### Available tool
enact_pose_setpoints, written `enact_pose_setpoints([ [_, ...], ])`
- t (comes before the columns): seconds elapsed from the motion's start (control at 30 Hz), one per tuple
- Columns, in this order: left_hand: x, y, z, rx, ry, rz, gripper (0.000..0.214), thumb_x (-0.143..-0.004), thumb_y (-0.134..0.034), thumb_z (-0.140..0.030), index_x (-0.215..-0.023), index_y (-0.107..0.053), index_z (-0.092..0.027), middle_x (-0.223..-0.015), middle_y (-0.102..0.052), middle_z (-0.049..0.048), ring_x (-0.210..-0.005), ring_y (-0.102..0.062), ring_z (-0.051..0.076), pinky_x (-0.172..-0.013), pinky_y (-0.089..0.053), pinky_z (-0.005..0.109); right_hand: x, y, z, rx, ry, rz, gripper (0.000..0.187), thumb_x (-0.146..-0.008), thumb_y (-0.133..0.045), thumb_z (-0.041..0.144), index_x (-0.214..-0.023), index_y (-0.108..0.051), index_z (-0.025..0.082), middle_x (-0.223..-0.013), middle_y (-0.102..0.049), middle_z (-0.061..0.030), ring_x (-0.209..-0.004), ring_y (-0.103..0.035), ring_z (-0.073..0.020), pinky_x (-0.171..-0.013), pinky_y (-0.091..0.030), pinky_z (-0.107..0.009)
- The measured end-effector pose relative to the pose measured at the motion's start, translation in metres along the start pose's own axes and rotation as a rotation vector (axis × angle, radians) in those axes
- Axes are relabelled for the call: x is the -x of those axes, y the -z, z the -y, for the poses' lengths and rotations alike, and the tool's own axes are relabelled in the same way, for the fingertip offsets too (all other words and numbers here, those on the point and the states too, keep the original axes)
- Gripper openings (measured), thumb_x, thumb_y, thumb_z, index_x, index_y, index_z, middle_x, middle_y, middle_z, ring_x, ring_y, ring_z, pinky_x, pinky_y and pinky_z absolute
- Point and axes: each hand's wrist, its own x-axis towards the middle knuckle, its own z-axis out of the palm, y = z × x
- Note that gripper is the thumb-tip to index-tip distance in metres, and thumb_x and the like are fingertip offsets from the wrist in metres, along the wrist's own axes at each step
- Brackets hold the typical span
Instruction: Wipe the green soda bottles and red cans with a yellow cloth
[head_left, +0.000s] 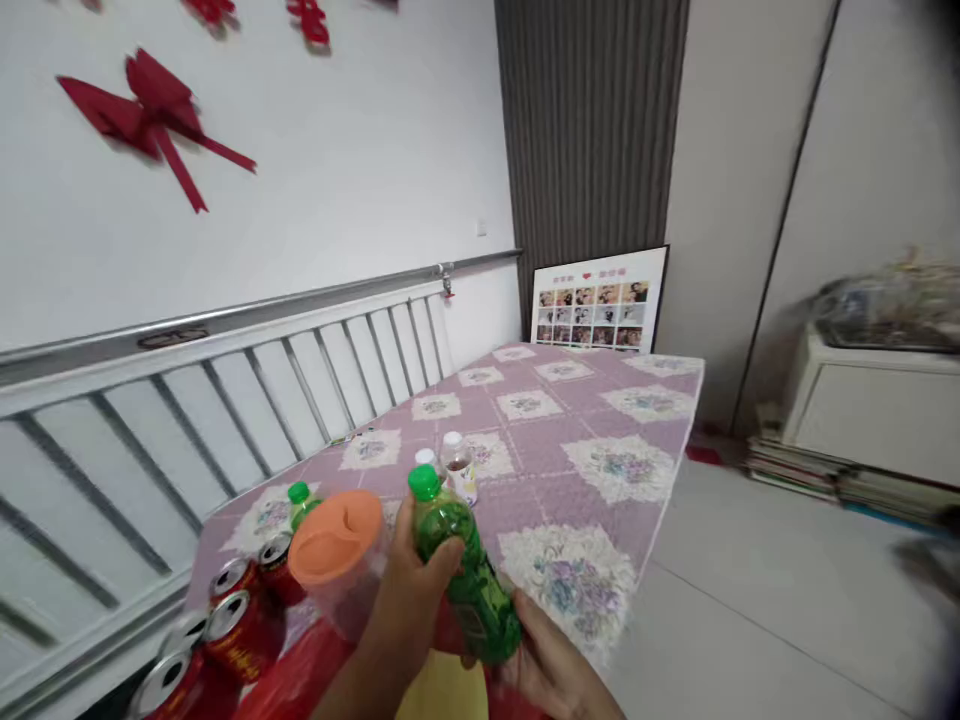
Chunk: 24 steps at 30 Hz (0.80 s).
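Observation:
A green plastic bottle (471,575) with a bright green cap leans between my two hands. My left hand (415,572) wraps its upper part, the thumb across the front. Around the lower end closes my right hand (541,655), partly hidden behind the bottle. Left of it stands a clear pitcher (356,585) with an orange lid (337,535). Just beyond the held bottle is a small clear bottle (459,468) with a white cap, and another white cap (425,457) shows beside it. A second green-capped bottle (302,503) is behind the pitcher.
Several red drink cans (244,630) crowd the lower left beside a red plastic bag (300,675). A yellow round surface (442,690) lies below my hands. The purple floral cover (529,490) stretches ahead, bordered by a white railing (300,370) and a framed photo board (600,300).

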Motion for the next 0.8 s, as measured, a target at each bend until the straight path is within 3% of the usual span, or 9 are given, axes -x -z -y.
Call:
enact_pose_setpoints([
  [0.13, -0.018, -0.005, -0.012, -0.135, -0.001, 0.098, 0.047, -0.078, -0.064, -0.039, -0.122, -0.055, -0.022, -0.094, -0.068, 0.0014, -0.09, -0.062, 0.022, -0.078, -0.05, 0.03, 0.0, 0.001, 0.011, 0.027, 0.06, -0.099, 0.052, -0.072, -0.079, 0.056, -0.115, -0.069, 0.028, -0.086, -0.074, -0.0021, -0.061, -0.064, -0.0124, -0.048, -0.046, -0.019],
  [0.27, -0.041, -0.002, -0.024, -0.111, 0.03, 0.186, 0.038, -0.081, -0.061, -0.039, -0.115, -0.058, -0.021, -0.107, -0.069, 0.006, -0.1, -0.064, 0.023, -0.09, -0.049, 0.035, -0.004, 0.006, 0.021, 0.107, 0.111, -0.199, 0.055, -0.075, -0.08, 0.047, -0.124, -0.061, 0.032, -0.092, -0.074, -0.001, -0.06, -0.063, -0.0113, -0.049, -0.045, -0.019],
  [0.37, -0.06, 0.005, -0.032, -0.304, 0.062, 0.163, 0.033, -0.081, -0.058, -0.047, -0.1, -0.061, -0.02, -0.103, -0.069, 0.0061, -0.095, -0.063, 0.023, -0.082, -0.05, 0.034, -0.008, 0.009, 0.025, 0.129, 0.138, -0.242, 0.058, -0.073, -0.083, 0.044, -0.125, -0.057, 0.032, -0.111, -0.072, -0.0026, -0.075, -0.068, -0.015, -0.057, -0.049, -0.022],
  [0.53, -0.091, 0.017, -0.041, -0.63, 0.013, 0.178, 0.03, -0.075, -0.058, -0.044, -0.091, -0.061, -0.02, -0.082, -0.063, 0.0007, -0.077, -0.057, 0.018, -0.063, -0.044, 0.027, -0.012, 0.008, 0.028, 0.148, 0.182, -0.259, 0.064, -0.067, -0.086, 0.045, -0.122, -0.058, 0.031, -0.117, -0.071, -0.0049, -0.091, -0.07, -0.0211, -0.076, -0.054, -0.033],
  [0.67, -0.104, 0.016, -0.052, -0.782, -0.039, 0.279, 0.024, -0.071, -0.062, -0.038, -0.088, -0.06, -0.02, -0.075, -0.059, -0.0023, -0.07, -0.055, 0.015, -0.059, -0.043, 0.025, -0.013, 0.008, 0.03, 0.159, 0.214, -0.336, 0.07, -0.059, -0.09, 0.048, -0.12, -0.06, 0.029, -0.118, -0.071, -0.0068, -0.094, -0.07, -0.0235, -0.075, -0.054, -0.032],
  [0.8, -0.106, 0.004, -0.061, -0.902, -0.055, 0.318, 0.016, -0.075, -0.06, -0.035, -0.082, -0.059, -0.02, -0.068, -0.058, -0.0035, -0.064, -0.055, 0.014, -0.057, -0.041, 0.024, -0.014, 0.013, 0.031, 0.118, 0.228, -0.438, 0.08, -0.059, -0.091, 0.042, -0.128, -0.053, 0.032, -0.119, -0.07, -0.0044, -0.081, -0.071, -0.0193, -0.064, -0.054, -0.028],
])
